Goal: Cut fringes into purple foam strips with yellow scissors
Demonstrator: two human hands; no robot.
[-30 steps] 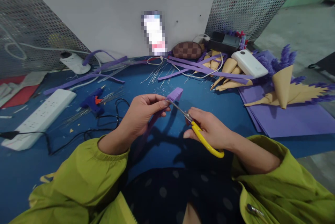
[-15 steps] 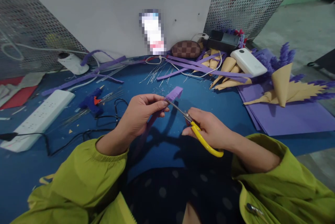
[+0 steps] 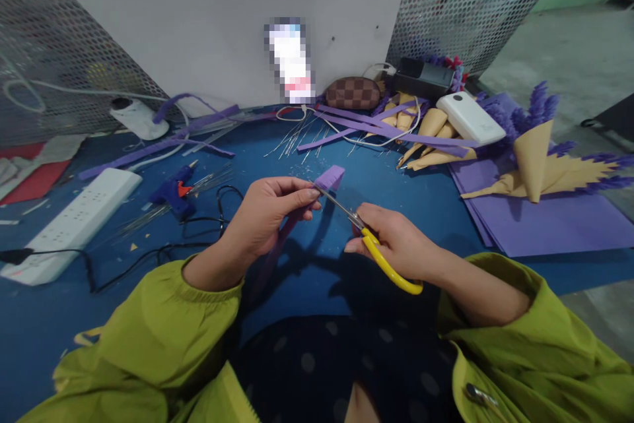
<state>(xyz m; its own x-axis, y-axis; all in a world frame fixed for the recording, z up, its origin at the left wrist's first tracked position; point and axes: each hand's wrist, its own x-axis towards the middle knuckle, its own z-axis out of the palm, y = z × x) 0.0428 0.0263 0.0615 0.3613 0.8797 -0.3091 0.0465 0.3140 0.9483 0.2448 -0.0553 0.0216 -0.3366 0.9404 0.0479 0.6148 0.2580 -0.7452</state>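
Between the thumb and fingers of my left hand (image 3: 277, 212) is a purple paper strip (image 3: 331, 176). Its folded end sticks out past the fingertips, and the rest trails down below the hand into shadow. My right hand (image 3: 393, 238) is closed around yellow-handled scissors (image 3: 389, 264). The scissor blades reach up and left to the strip, touching it right beside my left fingertips. Whether the blades are fully closed is hard to make out. Both hands hover over the blue table (image 3: 297, 284).
A blue glue gun (image 3: 173, 193), thin wires and a white power strip (image 3: 74, 225) lie on the left. Behind are a blurred phone (image 3: 291, 63), purple strips (image 3: 376, 123) and a checkered pouch (image 3: 352, 93). Paper-wrapped purple flowers (image 3: 542, 169), purple sheets (image 3: 559, 225) and a white power bank (image 3: 470, 117) sit right.
The folded end of the purple strip has tipped very slightly downward at the scissor blades. Both hands keep nearly the same place and grip.
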